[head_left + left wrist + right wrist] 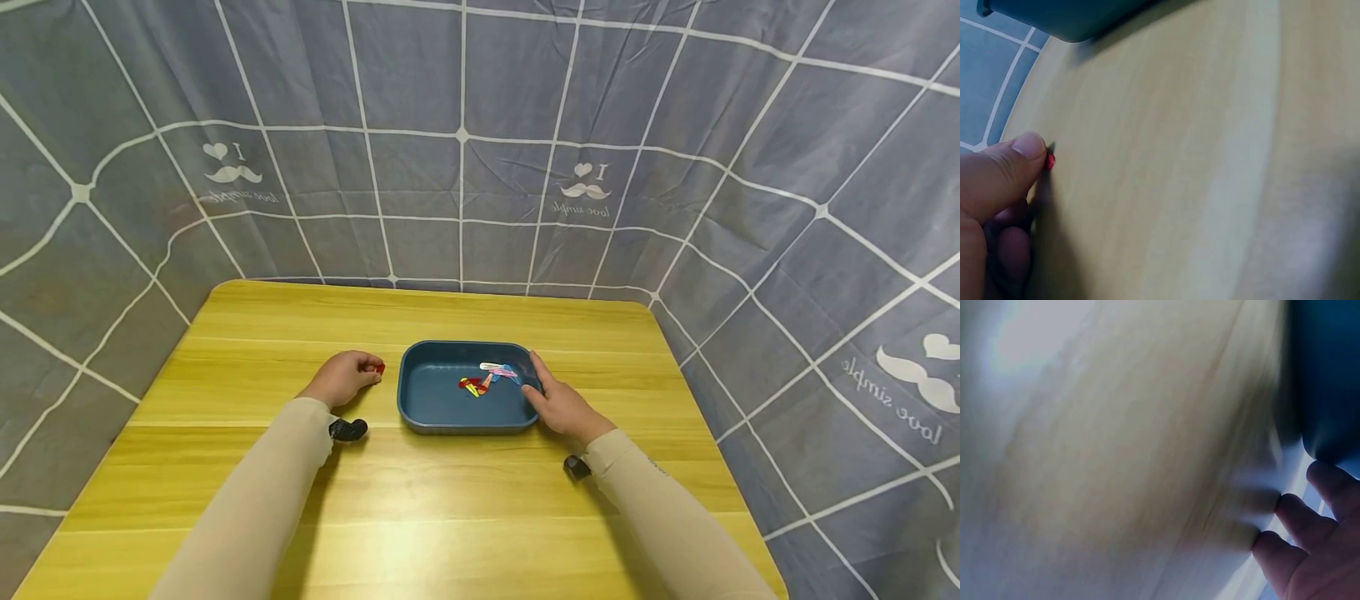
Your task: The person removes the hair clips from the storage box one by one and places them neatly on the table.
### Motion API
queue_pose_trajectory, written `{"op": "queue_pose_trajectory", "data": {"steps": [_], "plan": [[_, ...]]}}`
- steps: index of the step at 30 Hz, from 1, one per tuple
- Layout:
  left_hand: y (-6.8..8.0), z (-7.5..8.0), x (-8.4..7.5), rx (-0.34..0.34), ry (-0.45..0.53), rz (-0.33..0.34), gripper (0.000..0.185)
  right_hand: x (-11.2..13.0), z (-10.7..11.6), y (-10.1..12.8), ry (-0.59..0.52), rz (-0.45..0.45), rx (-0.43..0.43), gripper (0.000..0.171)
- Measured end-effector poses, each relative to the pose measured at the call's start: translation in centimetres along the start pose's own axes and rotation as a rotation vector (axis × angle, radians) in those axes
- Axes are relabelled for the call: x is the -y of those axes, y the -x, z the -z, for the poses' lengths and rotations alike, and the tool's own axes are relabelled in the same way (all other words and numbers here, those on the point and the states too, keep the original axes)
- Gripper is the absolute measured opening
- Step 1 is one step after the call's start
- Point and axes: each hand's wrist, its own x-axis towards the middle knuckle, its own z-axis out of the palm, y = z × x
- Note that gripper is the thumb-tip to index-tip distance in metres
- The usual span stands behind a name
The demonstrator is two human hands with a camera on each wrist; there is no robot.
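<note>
While our right hand [566, 408] holds the tray [435, 404], thumb over its rim, our left hand [342, 380] pinches a small red piece [379, 368] at or just above the table [450, 500]. The tray sits to that hand's right, its colourful clips [501, 372] just left of our right hand. We judge this a pick-up; next likely calls for a rightward lift over the rim, pinch kept firm.
</note>
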Motion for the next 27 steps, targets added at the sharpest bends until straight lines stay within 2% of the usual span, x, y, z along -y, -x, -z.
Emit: {"op": "queue_pose_trajectory", "data": {"steps": [9,27], "plan": [[0.18,-0.33,0.12,-0.025,-0.004,-0.003,0.034,-0.09,-0.17,-0.06,0.016,0.010,-0.003,0.076],[0.36,-0.22,-0.08,-0.026,0.017,0.009,0.040,-0.10,-0.05,0.01,0.019,0.009,0.012,0.076]]}}
